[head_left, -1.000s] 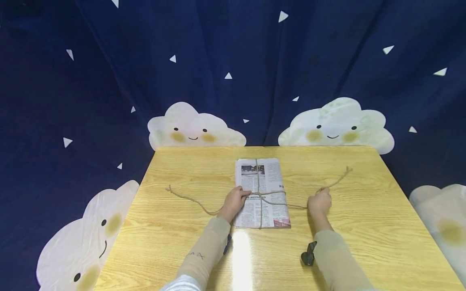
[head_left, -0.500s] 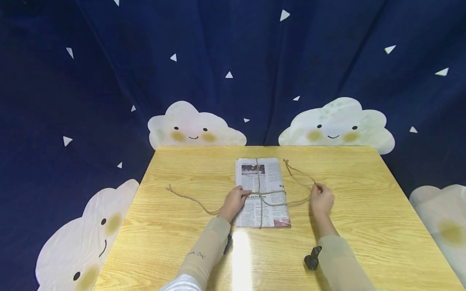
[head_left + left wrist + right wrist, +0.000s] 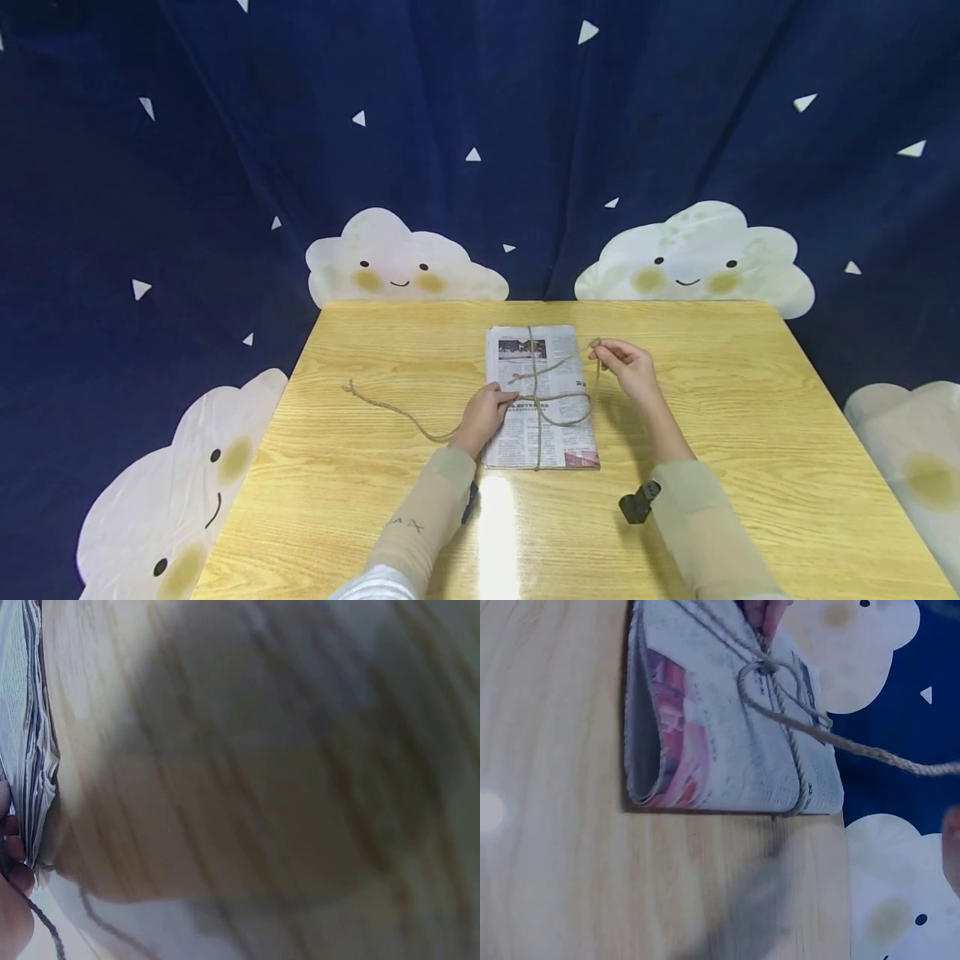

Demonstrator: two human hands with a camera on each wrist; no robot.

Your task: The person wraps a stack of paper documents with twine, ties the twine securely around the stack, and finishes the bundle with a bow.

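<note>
A folded stack of newspapers (image 3: 558, 446) lies on the wooden table, with twine (image 3: 870, 754) crossed over its top. My left hand (image 3: 482, 417) rests at the stack's left side and pinches the twine just left of the crossing; in the right wrist view its fingertips (image 3: 765, 615) are right by that crossing. Off the stack's right edge, my right hand (image 3: 628, 365) pinches the other length of twine between thumb and fingers. From there a free end loops back across the newsprint. The left wrist view catches the layered paper edges (image 3: 34, 750) beside the left fingers.
A loose tail of twine (image 3: 390, 407) trails across the tabletop (image 3: 750, 433) to the left. Behind the table hangs a dark blue curtain (image 3: 450, 83) with white clouds and triangles. Each wrist wears a small black camera, the right one (image 3: 640, 503) plainly visible.
My right hand has moved left and away from me, toward the stack's right edge, carrying the twine. Its free end now crosses over the newspapers. The left hand has stayed put.
</note>
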